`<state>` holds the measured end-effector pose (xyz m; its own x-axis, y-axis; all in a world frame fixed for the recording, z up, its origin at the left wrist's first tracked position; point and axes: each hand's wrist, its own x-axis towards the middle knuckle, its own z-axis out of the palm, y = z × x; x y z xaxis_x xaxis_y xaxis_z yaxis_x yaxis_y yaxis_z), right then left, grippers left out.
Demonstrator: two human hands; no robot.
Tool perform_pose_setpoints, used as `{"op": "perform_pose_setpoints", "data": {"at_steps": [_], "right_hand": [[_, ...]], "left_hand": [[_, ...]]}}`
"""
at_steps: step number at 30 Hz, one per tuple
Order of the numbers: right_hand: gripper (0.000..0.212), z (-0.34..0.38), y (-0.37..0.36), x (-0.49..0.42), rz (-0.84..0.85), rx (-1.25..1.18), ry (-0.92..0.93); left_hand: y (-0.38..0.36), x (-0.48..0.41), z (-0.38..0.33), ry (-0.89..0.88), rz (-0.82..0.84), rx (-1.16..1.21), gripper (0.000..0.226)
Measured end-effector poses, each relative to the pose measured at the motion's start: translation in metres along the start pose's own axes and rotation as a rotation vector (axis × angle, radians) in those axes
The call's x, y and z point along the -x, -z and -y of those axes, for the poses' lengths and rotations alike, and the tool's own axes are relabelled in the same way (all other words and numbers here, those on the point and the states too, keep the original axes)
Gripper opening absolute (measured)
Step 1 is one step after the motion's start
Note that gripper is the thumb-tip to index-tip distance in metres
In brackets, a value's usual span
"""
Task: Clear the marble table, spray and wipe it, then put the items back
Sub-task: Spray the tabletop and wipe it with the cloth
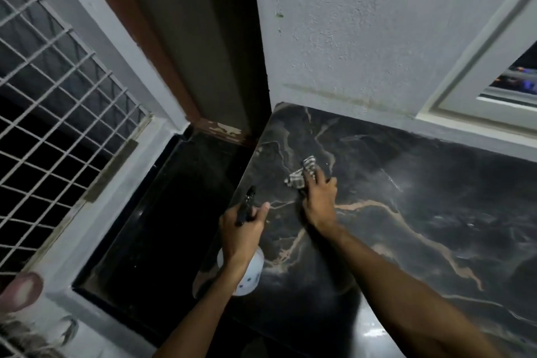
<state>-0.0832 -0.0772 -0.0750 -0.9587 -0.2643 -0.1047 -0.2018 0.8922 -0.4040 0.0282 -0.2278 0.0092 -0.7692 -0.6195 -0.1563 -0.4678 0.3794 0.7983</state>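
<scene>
half the cloth (302, 173) under right hand (319, 200), bottle (247, 273) behind left hand (242, 229)

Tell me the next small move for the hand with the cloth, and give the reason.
Probably sweep the checked cloth back across the marble table toward the near edge. The right hand presses it flat near the far left corner, while the left hand holds the spray bottle, and the tabletop in view carries nothing else.

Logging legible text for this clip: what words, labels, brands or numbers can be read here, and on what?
None can be read.
Spray bottle in the left hand: small dark marks on its white body, too blurred to read.
Checked cloth under the right hand and marble table: no text.
</scene>
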Motion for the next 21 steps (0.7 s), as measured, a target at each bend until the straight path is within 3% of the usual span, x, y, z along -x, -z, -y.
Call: {"op": "perform_pose_setpoints", "data": {"at_steps": [1, 4, 6, 7, 9, 11, 12, 13, 15, 17, 18, 19, 21], "right_hand": [[0.069, 0.013, -0.006, 0.002, -0.005, 0.017, -0.011], [0.068, 0.049, -0.04, 0.04, 0.157, 0.029, 0.509], [0.076, 0.039, -0.036, 0.031, 0.19, 0.045, 0.635], [0.077, 0.025, -0.029, 0.01, 0.092, 0.054, 0.513], [0.07, -0.007, -0.005, -0.033, -0.101, 0.084, -0.056], [0.058, -0.031, 0.021, -0.06, -0.183, 0.027, -0.576], [0.057, -0.028, 0.023, -0.067, -0.201, 0.033, -0.657], [0.057, -0.014, 0.017, -0.073, -0.21, 0.057, -0.589], [0.064, 0.032, -0.01, -0.073, -0.167, 0.028, -0.178], [0.074, 0.065, -0.032, -0.068, 0.026, 0.057, 0.232], [0.079, 0.063, -0.031, -0.076, 0.063, 0.08, 0.335], [0.082, 0.051, -0.022, -0.092, 0.026, 0.095, 0.331], [0.076, 0.016, -0.003, -0.12, -0.12, 0.037, -0.077]], "left_hand": [[0.005, -0.01, 0.002, -0.02, 0.019, -0.011, 0.05], [0.014, -0.041, 0.002, -0.064, 0.06, 0.028, 0.046], [0.016, -0.062, -0.002, -0.071, 0.08, 0.061, 0.042], [0.016, -0.071, -0.003, -0.074, 0.099, 0.069, 0.042], [0.016, -0.092, 0.0, -0.082, 0.15, 0.087, 0.043], [0.015, -0.105, 0.002, -0.117, 0.172, 0.092, 0.041], [0.014, -0.111, 0.001, -0.131, 0.173, 0.097, 0.041], [0.013, -0.118, 0.0, -0.141, 0.169, 0.1, 0.042], [0.008, -0.129, -0.002, -0.155, 0.168, 0.094, 0.042], [0.001, -0.139, -0.004, -0.175, 0.177, 0.072, 0.036], [-0.002, -0.143, -0.005, -0.181, 0.185, 0.076, 0.033], [-0.005, -0.148, -0.007, -0.186, 0.195, 0.087, 0.035], [-0.011, -0.157, -0.007, -0.202, 0.209, 0.11, 0.039]]}}
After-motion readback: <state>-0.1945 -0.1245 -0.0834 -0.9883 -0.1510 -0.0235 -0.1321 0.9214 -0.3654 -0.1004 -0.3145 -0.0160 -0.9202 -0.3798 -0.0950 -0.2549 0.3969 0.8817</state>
